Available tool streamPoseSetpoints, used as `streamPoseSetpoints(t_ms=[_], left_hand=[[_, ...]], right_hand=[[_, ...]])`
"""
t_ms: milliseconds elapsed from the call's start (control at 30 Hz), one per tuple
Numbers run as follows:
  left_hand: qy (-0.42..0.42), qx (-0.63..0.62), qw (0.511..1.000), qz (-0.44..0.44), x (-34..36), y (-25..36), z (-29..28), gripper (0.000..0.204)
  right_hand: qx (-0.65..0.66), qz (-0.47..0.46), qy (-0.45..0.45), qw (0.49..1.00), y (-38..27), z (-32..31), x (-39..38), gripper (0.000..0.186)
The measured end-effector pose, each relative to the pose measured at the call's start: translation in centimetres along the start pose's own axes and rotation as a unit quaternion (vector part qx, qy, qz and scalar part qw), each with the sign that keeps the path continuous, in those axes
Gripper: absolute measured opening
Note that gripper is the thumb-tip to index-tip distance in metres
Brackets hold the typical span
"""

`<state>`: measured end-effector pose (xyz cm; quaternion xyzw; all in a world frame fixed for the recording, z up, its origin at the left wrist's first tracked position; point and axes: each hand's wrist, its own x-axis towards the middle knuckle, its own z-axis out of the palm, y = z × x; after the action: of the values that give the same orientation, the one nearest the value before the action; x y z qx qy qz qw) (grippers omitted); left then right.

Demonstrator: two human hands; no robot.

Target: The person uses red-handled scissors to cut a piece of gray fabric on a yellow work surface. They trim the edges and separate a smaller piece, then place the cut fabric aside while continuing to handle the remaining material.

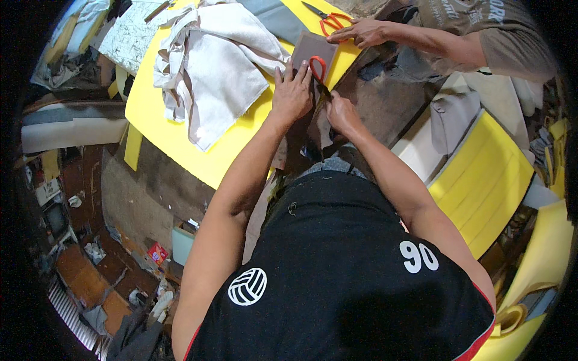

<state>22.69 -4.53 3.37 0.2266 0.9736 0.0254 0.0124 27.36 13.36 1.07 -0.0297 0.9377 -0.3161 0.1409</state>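
Observation:
My left hand [293,95] lies flat with its fingers extended at the near edge of a grey-brown flat piece [306,49]. A red looped handle [326,62], like that of scissors, rises beside its fingertips. My right hand [344,114] is closed just right of and below that loop, next to a dark narrow part; what its fingers grip is hidden. Across from me, another person's hand [368,32] reaches in from the right, its fingers at the far edge of the grey-brown piece, beside orange-handled scissors [331,22].
A yellow foam sheet [156,135] covers the work surface, with crumpled off-white cloth [220,66] on it at left. Another yellow panel [484,183] with line marks stands at right. Rolled yellow foam [512,319] is at lower right. Clutter fills the lower left.

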Motion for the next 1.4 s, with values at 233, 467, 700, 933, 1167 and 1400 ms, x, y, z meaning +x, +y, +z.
streamPoseSetpoints(t_ms=[233, 467, 700, 933, 1167, 1400], left_hand=[[0.005, 0.030, 0.999, 0.043, -3.5, 2.5, 1.1, 0.054], [-0.021, 0.023, 0.999, 0.032, 0.5, -0.1, -0.1, 0.069], [-0.016, 0.026, 0.998, 0.058, -3.7, 2.3, 1.9, 0.072], [-0.001, 0.026, 0.999, 0.037, 0.5, -0.1, -0.5, 0.054], [-0.002, -0.017, 1.000, 0.025, -1.5, 1.5, 0.9, 0.060], [-0.003, -0.001, 0.999, 0.045, -0.1, 0.6, 0.2, 0.061]], right_hand=[[0.034, 0.012, 0.015, 0.999, 1.2, 1.3, -3.8, 0.028], [0.036, -0.001, 0.012, 0.999, 0.1, 0.6, 1.0, 0.030], [0.027, 0.043, -0.005, 0.999, 1.7, 2.2, -4.6, 0.032], [0.032, -0.011, 0.014, 0.999, 0.6, 0.5, -0.4, 0.035], [0.021, 0.025, 0.018, 0.999, 1.3, 1.7, -2.1, 0.034], [0.033, 0.013, 0.017, 0.999, 1.3, 0.7, -1.5, 0.033]])
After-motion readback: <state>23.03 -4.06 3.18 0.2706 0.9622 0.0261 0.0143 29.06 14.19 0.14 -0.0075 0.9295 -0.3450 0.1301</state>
